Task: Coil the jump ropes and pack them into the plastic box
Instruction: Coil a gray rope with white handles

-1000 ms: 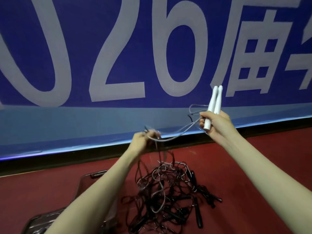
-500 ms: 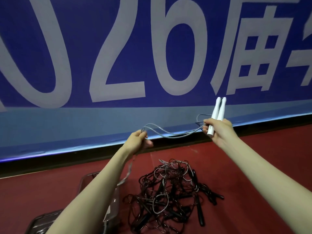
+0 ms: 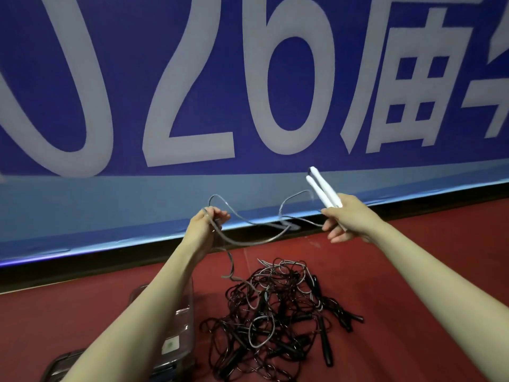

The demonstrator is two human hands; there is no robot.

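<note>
Coiling is in hand: the right hand grasps the two smooth white handles held side by side, while the left hand pinches a loop of the thin grey cord, whose tail trails down to the tangled pile of dark ropes on the red floor. The next move probably calls for carrying that loop to the handles and drawing up the slack (the cord looks springy and may kink). The clear plastic box sits just left of the pile, under the left forearm.

Box left of rope pile

clear plastic box, glossy white handles
</note>
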